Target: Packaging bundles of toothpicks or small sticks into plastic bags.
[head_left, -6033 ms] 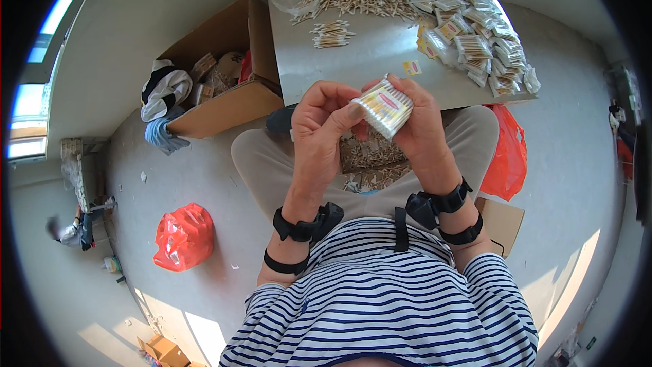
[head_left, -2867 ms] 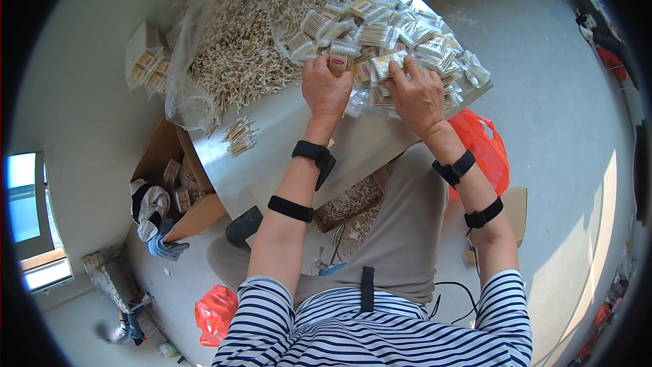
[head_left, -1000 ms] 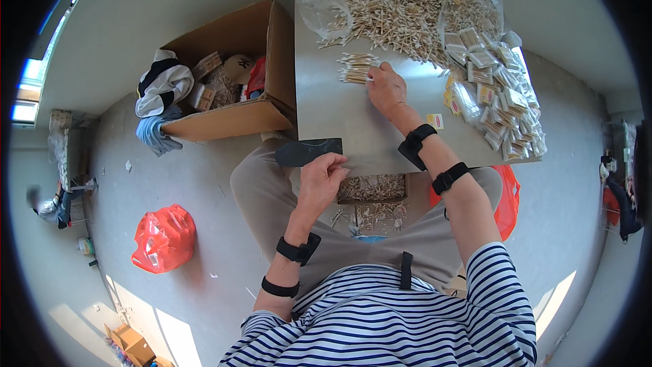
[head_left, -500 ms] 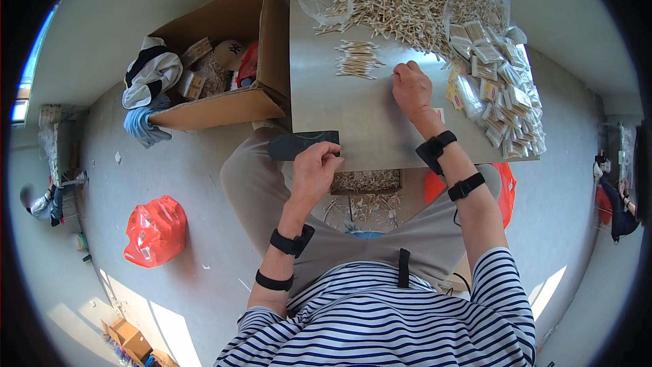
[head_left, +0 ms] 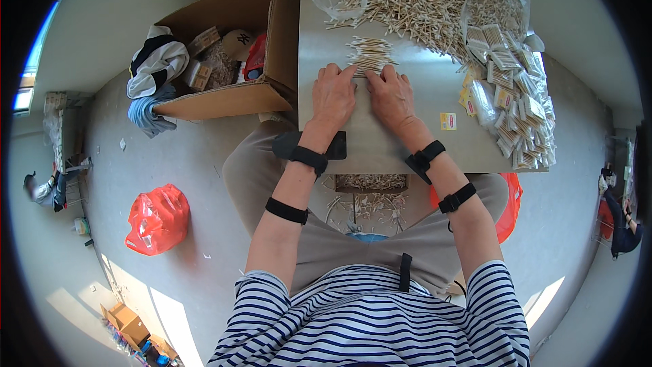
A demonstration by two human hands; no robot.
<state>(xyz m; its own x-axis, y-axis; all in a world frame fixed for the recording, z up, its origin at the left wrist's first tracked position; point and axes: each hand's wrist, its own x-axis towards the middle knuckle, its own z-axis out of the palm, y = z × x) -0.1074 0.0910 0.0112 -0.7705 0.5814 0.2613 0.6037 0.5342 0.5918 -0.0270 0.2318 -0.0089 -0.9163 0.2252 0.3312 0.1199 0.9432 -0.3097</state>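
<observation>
A small, roughly aligned pile of cotton swabs (head_left: pixel 371 51) lies on the metal table (head_left: pixel 468 149). My left hand (head_left: pixel 333 98) is at the near left end of this pile, fingers curled, thumb and fingertips closed on the swab ends. Opposite it, my right hand (head_left: pixel 394 100) grips the near right ends with thumb and bent fingers. Between the two hands the nearest swabs show only in part. Beyond the pile spreads a large heap of loose cotton swabs (head_left: pixel 414 0). A small yellow and white card (head_left: pixel 448 121) rests right of my right wrist.
Filled clear packs of swabs (head_left: pixel 526 112) are stacked along the table's right edge, beside an empty-looking clear plastic sleeve bundle (head_left: pixel 483 103). A dark flat pad (head_left: pixel 336 146) sits at the near left edge. An open cardboard box (head_left: pixel 224 105) stands left; a red bag (head_left: pixel 157 221) is on the floor.
My left hand has moved from the dark pad up to the small pile. My right hand has come left to meet the pile's near side. The small card is now uncovered.
</observation>
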